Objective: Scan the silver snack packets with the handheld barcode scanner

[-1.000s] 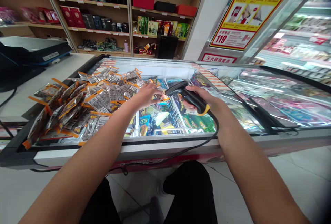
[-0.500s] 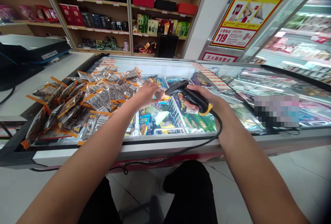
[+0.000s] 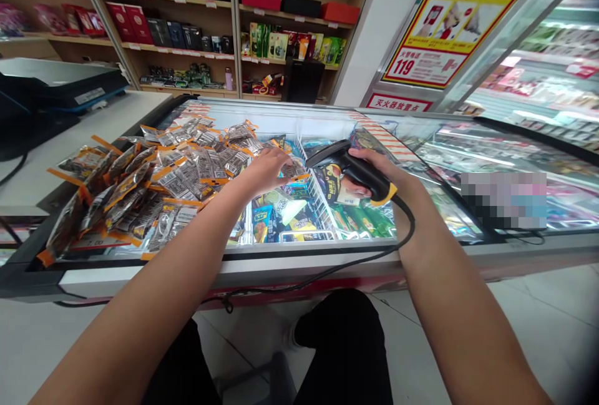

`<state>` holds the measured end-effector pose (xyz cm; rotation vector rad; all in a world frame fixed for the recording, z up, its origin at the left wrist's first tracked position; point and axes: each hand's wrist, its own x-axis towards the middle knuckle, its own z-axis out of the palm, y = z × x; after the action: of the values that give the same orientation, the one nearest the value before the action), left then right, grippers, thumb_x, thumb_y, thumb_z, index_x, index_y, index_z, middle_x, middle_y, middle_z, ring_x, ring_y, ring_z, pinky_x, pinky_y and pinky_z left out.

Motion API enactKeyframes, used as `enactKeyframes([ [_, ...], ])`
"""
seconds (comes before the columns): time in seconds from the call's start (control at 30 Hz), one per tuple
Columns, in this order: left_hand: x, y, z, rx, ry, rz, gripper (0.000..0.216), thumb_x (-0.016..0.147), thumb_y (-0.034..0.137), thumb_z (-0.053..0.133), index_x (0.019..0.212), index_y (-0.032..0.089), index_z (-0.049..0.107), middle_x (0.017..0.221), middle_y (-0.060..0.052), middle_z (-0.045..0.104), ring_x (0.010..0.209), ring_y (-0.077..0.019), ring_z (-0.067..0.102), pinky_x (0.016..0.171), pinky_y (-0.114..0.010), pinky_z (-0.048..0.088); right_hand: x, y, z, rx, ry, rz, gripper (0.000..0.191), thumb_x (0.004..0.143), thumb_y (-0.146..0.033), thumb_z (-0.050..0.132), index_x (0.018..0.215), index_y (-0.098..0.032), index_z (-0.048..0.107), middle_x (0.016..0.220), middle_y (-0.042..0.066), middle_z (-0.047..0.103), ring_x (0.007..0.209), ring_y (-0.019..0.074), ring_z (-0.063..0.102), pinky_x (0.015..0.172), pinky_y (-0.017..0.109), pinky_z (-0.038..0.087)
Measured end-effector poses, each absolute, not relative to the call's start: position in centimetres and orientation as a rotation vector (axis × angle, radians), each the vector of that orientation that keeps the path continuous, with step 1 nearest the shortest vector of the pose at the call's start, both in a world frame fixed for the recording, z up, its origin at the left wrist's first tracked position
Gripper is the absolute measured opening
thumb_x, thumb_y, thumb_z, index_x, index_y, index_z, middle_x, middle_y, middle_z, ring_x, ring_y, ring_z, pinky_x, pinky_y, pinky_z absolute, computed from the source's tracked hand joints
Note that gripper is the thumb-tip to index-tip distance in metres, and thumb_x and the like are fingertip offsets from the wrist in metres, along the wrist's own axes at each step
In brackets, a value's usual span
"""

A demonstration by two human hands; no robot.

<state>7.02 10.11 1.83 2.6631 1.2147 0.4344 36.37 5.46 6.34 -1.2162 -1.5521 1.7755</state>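
Right hand [image 3: 374,171] grips our scanner [image 3: 349,165]; left hand [image 3: 264,171] pinches one packet [image 3: 294,171], with a heap of packets [image 3: 154,186] waiting on the freezer lid [image 3: 421,161].

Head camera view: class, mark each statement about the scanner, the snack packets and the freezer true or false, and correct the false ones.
1. The right hand grips a black barcode scanner with a yellow band. True.
2. The left hand rests on a snack packet at the edge of the pile. True.
3. The pile of packets lies on the floor. False: it lies on the freezer's glass lid.
4. The scanner is cordless. False: a black cable runs from its handle.
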Motion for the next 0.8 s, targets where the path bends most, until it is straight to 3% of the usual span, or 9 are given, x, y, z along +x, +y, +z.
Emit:
enactKeyframes([
  [0.17, 8.5, 9.7, 0.6, 2.566, 1.109, 0.501, 0.044, 0.096, 0.032, 0.072, 0.136, 0.018, 0.059, 0.149, -0.015, 0.058, 0.138, -0.0302, 0.056, 0.119, -0.044, 0.046, 35.4, 5.9, 5.8, -1.178, -1.430, 1.701, 0.041, 0.092, -0.060, 0.059, 0.092, -0.020, 0.069, 0.059, 0.006, 0.064, 0.046, 0.0194, 0.054, 0.042, 0.029, 0.043],
  [0.3, 10.8, 9.2, -0.6, 2.559, 1.057, 0.618, 0.057, 0.095, 0.040, 0.073, 0.142, 0.017, 0.050, 0.159, -0.019, 0.045, 0.140, -0.0282, 0.056, 0.118, -0.041, 0.047, 33.7, 6.8, 4.2, -1.071, -1.239, 1.695, 0.042, 0.091, -0.063, 0.058, 0.094, -0.023, 0.069, 0.091, 0.012, 0.078, 0.080, 0.0281, 0.075, 0.059, 0.035, 0.060],
  [0.4, 11.1, 9.2, -0.2, 2.619, 1.293, 0.602, 0.057, 0.094, 0.047, 0.070, 0.138, 0.014, 0.053, 0.156, -0.023, 0.047, 0.145, -0.0366, 0.050, 0.119, -0.049, 0.046, 32.8, 7.3, 3.1, -1.037, -1.183, 1.769, 0.042, 0.092, -0.063, 0.058, 0.094, -0.023, 0.070, 0.096, 0.015, 0.080, 0.096, 0.0322, 0.078, 0.079, 0.044, 0.065],
  [0.5, 9.5, 9.5, 0.7, 2.665, 1.563, 0.472, 0.060, 0.093, 0.055, 0.064, 0.135, 0.012, 0.057, 0.153, -0.025, 0.052, 0.148, -0.0456, 0.042, 0.121, -0.057, 0.040, 32.9, 7.8, 2.5, -1.025, -1.171, 1.780, 0.040, 0.095, -0.060, 0.057, 0.097, -0.022, 0.071, 0.100, 0.016, 0.081, 0.102, 0.0329, 0.078, 0.088, 0.047, 0.065],
  [0.63, 7.2, 9.9, 1.1, 2.596, 1.772, 0.385, 0.056, 0.097, 0.052, 0.054, 0.138, 0.013, 0.057, 0.147, -0.025, 0.057, 0.144, -0.0451, 0.045, 0.117, -0.058, 0.041, 34.1, 8.6, 2.6, -1.119, -1.140, 1.585, 0.037, 0.101, -0.054, 0.053, 0.092, -0.022, 0.071, 0.105, 0.015, 0.082, 0.102, 0.0289, 0.079, 0.088, 0.039, 0.065],
  [0.8, 7.6, 9.2, 1.4, 2.556, 1.630, 0.390, 0.052, 0.102, 0.045, 0.047, 0.143, 0.017, 0.061, 0.145, -0.022, 0.057, 0.140, -0.0443, 0.049, 0.115, -0.060, 0.042, 34.6, 9.2, 3.0, -1.277, -1.048, 1.353, 0.037, 0.102, -0.054, 0.051, 0.089, -0.024, 0.068, 0.083, 0.011, 0.079, 0.079, 0.0261, 0.076, 0.066, 0.034, 0.062],
])
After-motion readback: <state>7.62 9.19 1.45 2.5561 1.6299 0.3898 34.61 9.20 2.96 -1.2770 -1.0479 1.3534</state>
